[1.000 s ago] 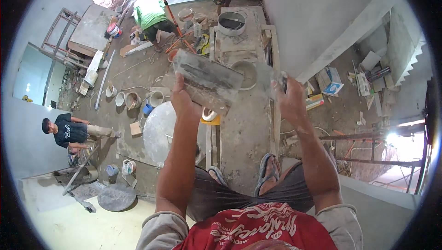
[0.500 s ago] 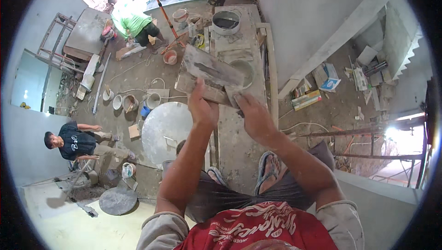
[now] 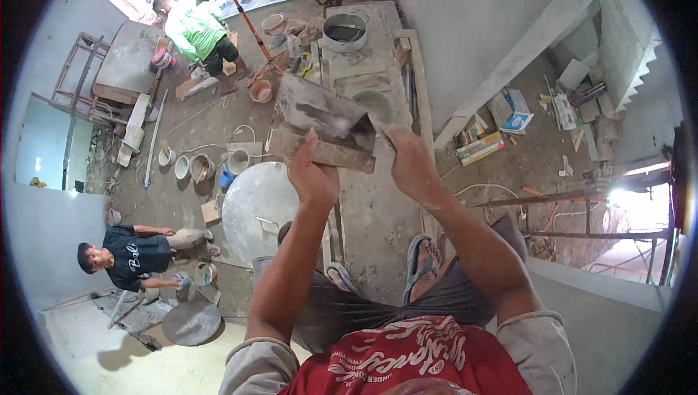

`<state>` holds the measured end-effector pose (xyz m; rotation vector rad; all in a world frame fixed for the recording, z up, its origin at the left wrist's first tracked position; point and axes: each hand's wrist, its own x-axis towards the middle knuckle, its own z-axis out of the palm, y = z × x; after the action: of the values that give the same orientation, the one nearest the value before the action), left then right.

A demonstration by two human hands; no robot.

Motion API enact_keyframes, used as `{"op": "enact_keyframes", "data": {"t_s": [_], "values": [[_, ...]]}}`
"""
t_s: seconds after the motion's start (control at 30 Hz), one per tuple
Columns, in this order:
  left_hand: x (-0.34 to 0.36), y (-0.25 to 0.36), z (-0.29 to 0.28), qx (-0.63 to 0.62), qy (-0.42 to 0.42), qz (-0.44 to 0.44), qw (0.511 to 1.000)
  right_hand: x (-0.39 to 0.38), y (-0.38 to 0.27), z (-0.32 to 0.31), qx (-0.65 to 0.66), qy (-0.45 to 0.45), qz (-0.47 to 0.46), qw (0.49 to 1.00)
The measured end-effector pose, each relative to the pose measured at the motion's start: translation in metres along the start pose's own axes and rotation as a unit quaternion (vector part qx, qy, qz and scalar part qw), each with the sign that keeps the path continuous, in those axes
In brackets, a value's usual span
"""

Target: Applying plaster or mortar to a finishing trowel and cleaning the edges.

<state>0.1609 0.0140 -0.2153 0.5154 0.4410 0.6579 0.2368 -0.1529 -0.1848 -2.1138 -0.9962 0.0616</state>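
Greys and dusty browns ruled, with red, green and orange standing out.
The held board [image 3: 313, 104] was mottled grey with dark streaks. The wearer's red shirt [image 3: 407, 359] carried white lettering; the sleeves [image 3: 542, 348] were pale grey, the trousers [image 3: 327, 304] charcoal, the sandals [image 3: 413, 271] blue-grey. One co-worker's top [image 3: 195, 31] was light green, another's shirt [image 3: 131, 257] black with white letters. The tripod [image 3: 249, 23] showed orange, the small cup [image 3: 226, 178] blue.

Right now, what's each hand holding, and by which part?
Left hand: flat rectangular board, by its near edge, thumb on top. Right hand: thin-bladed tool; exact grip hidden by the hand.
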Motion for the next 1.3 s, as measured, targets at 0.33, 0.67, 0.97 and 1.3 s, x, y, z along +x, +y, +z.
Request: {"op": "enact_keyframes", "data": {"t_s": [0.33,0.67,0.97,1.3], "values": [[0.0,0.006,0.01,-0.038,-0.036,-0.01,0.999,0.005,0.01,0.011,0.016,0.013,0.015,1.0],[0.001,-0.005,0.007,0.011,-0.014,0.021,1.0,-0.004,-0.013,0.008,0.073,0.014,0.0,0.997],[-0.003,-0.002,0.011,0.017,-0.019,-0.015,1.0,-0.005,-0.023,0.008,0.082,-0.018,-0.035,0.996],[0.0,-0.009,0.004,0.038,-0.038,-0.007,0.998,-0.005,-0.024,0.006,0.046,-0.015,-0.043,0.998]]}}
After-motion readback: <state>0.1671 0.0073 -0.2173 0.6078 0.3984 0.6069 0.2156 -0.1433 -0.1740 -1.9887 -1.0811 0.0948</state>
